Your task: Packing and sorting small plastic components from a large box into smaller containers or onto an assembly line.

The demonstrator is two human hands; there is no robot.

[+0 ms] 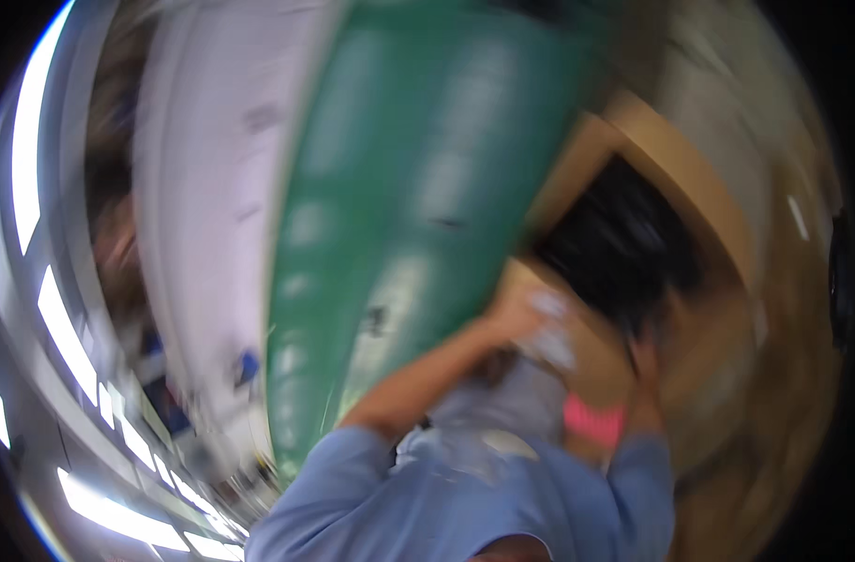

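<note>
The whole view is smeared by motion. My left hand (516, 311) is at the near edge of an open cardboard box (676, 140), its fingers closed on a small whitish crumpled thing (551, 342) whose kind I cannot make out. Inside the box lies a dark, shiny black heap (624, 244), perhaps bagged or wrapped. My right hand (645, 356) reaches to the near side of that heap; its fingers are too blurred to read. Between my forearms, close to my body, a bright pink patch (593, 421) shows.
Left of the box runs a long green work surface (353, 187) with glare and a few small dark bits on it. Beyond it is a pale whitish surface (212, 169) with a small blue item (248, 367). Brown floor (774, 393) shows at the right.
</note>
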